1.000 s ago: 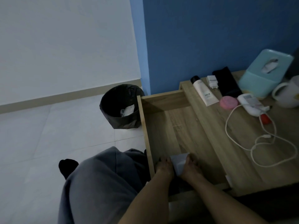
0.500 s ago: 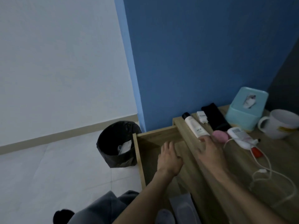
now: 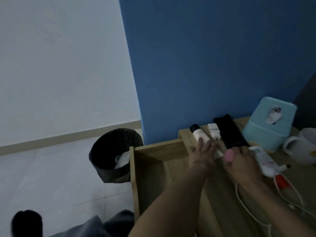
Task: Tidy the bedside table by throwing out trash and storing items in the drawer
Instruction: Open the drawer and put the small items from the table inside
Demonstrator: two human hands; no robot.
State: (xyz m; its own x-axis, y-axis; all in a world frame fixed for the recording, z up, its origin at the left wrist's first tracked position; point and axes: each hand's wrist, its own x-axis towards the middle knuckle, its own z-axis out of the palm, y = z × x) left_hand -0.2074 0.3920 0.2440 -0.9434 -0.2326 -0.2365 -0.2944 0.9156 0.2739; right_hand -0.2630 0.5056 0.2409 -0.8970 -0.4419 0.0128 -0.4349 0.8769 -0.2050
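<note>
The wooden bedside table has its drawer pulled out to the left. My left hand is open with fingers spread, lying over the lower end of a white tube with a black cap at the table's left edge. My right hand curls around a small pink round item just right of the tube. A white charger plug and a black case lie behind the hands. The black-lined trash bin stands on the floor left of the drawer with white trash inside.
A teal tissue box and a white mug stand at the table's back right. A white handheld device, a red item and a white cable lie right of my right hand. My knee is at the bottom.
Both hands left the white item at the drawer's near end and moved up to the table's back. The left now covers the tube; the right has closed around the pink item.
</note>
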